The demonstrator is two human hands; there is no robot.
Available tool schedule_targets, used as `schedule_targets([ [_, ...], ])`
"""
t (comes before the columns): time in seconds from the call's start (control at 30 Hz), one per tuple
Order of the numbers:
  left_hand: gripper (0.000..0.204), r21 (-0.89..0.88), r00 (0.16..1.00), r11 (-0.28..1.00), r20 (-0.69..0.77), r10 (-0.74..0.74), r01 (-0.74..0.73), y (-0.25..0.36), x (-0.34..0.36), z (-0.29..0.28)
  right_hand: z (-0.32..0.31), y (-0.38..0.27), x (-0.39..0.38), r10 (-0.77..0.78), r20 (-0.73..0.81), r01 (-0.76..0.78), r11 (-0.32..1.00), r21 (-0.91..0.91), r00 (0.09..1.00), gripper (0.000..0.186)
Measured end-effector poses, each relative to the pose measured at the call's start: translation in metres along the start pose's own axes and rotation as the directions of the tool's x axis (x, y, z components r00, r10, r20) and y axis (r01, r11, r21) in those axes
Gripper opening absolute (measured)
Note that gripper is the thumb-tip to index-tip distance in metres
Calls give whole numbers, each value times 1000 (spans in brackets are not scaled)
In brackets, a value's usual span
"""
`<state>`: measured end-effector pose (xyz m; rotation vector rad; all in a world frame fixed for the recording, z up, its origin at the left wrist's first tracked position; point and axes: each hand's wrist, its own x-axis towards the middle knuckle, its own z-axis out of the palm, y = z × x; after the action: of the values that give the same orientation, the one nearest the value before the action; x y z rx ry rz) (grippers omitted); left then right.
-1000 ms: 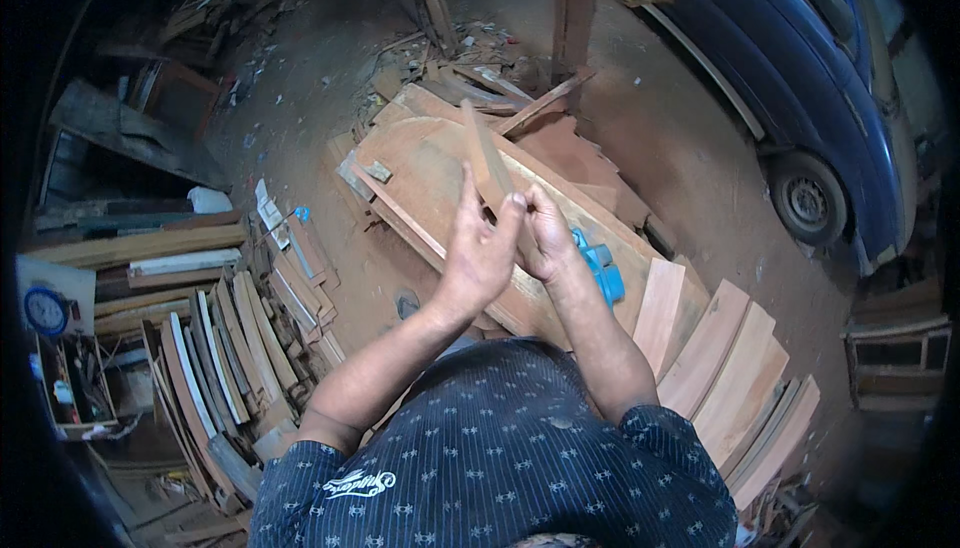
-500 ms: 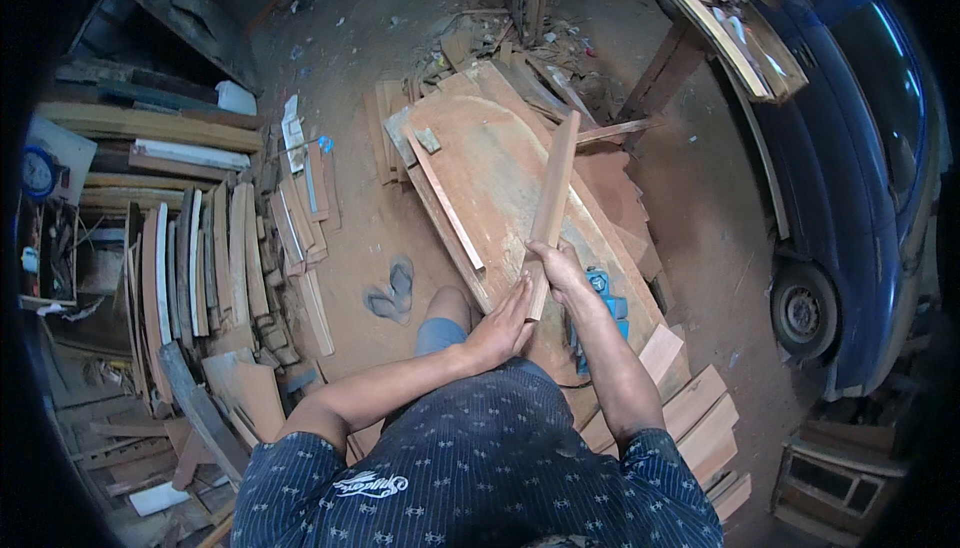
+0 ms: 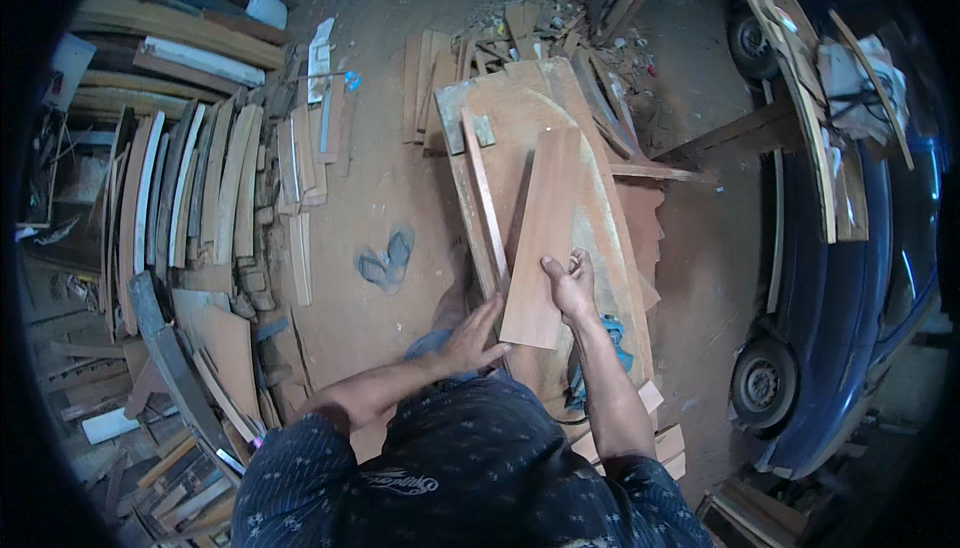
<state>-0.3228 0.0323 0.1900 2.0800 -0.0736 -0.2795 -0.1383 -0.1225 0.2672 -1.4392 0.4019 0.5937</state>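
Observation:
A flat reddish board (image 3: pixel 535 238) lies lengthwise over the pale plywood work surface (image 3: pixel 604 234). My right hand (image 3: pixel 570 290) grips the board's right side, thumb on its face. My left hand (image 3: pixel 472 338) is at its lower left corner, fingers extended and apart; whether they press on it I cannot tell. A thin pink-toned strip (image 3: pixel 483 193) lies along the surface's left side, near a small block (image 3: pixel 484 132). A blue power tool (image 3: pixel 615 338) is just right of my right wrist, partly hidden by it.
Stacked planks (image 3: pixel 200 193) crowd the left. Sandals (image 3: pixel 388 263) lie on the dirt floor (image 3: pixel 350 178). Scrap wood (image 3: pixel 520 38) is piled beyond the work surface. A dark blue car (image 3: pixel 840 318) stands at the right, with boards (image 3: pixel 800 68) raised beside it.
The board has swung from raised and edge-on to lying face up over the work surface. My left hand has slid left to its lower corner, fingers looser. The view has shifted too.

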Motion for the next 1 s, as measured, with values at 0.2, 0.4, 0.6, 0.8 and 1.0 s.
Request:
schedule_targets([
  [0.2, 112, 219, 955, 935, 42, -294, 279, -66, 55, 13, 25, 35, 11, -486, 115, 472, 721, -508, 866, 43],
  [0.4, 98, 62, 981, 984, -112, -160, 168, -69, 87, 39, 61, 1, 21, -462, 212, 463, 543, -701, 861, 46],
  [0.6, 89, 52, 979, 998, -199, -31, 42, -20, 107, 27, 76, -39, 37, -438, 349, 514, 346, -785, 829, 50],
  [0.8, 87, 1, 943, 1000, -333, 14, -14, 20, 112, -8, 104, -107, 42, -362, 413, 492, 161, -855, 836, 52],
  [1.0, 83, -33, 901, 997, -431, 47, -68, 45, 127, -45, 139, -153, 38, -313, 522, 545, -18, -838, 793, 34],
])
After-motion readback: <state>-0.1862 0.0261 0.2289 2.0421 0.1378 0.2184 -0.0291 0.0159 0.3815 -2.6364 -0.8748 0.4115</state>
